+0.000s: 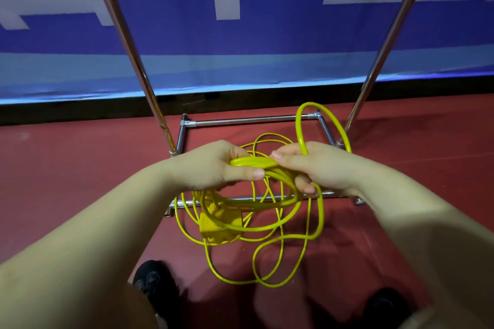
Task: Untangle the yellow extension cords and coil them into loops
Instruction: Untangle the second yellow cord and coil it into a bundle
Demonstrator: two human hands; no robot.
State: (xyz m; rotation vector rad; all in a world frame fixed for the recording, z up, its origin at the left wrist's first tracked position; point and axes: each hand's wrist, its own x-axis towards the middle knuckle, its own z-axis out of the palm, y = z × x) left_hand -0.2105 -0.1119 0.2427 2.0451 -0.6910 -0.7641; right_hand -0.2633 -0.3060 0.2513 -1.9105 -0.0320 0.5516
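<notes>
Head | both hands (213, 165) grip yellow cord (254, 162) | strand lies left-right

Between the curled fingers (287, 157) runs a bright yellow extension cord (267, 227) with a smooth, glossy plastic jacket that catches the light, and hanging just below them is a blocky yellow plastic socket housing (217, 224) with a duller sheen. Beyond the fingertips stands a polished, mirror-bright chrome metal tube frame (240, 121). Under it all lies a matt, dark red floor covering (80, 157), and farther off a blue and white cloth-like banner (187, 8) looks soft and unshiny.
</notes>
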